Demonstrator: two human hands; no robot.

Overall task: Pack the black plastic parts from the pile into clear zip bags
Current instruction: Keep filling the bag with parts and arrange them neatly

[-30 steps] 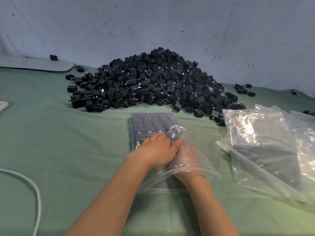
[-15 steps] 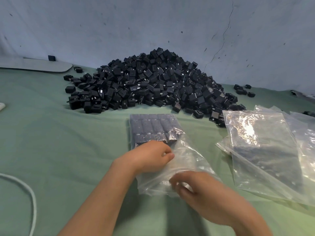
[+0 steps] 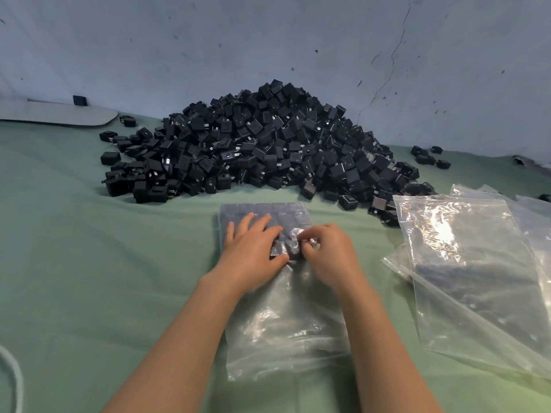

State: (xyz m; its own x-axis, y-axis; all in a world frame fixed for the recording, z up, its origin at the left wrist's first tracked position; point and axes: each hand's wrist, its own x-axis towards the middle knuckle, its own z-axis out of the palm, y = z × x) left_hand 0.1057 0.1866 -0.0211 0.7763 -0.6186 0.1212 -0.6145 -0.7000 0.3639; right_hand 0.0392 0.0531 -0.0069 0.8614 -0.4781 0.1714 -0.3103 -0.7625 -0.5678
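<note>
Lower centre, the left hand (image 3: 253, 257) presses spread fingers on the part-filled bag (image 3: 286, 323), below the pile (image 3: 259, 144). Beside it the right hand (image 3: 331, 257) pinches the film around a stray part (image 3: 293, 247). Arranging seems in hand; next, that part needs seating in its row.

On zip bag (image 3: 283, 323): left hand (image 3: 253, 254) flat, right hand (image 3: 328, 254) pinching.
</note>
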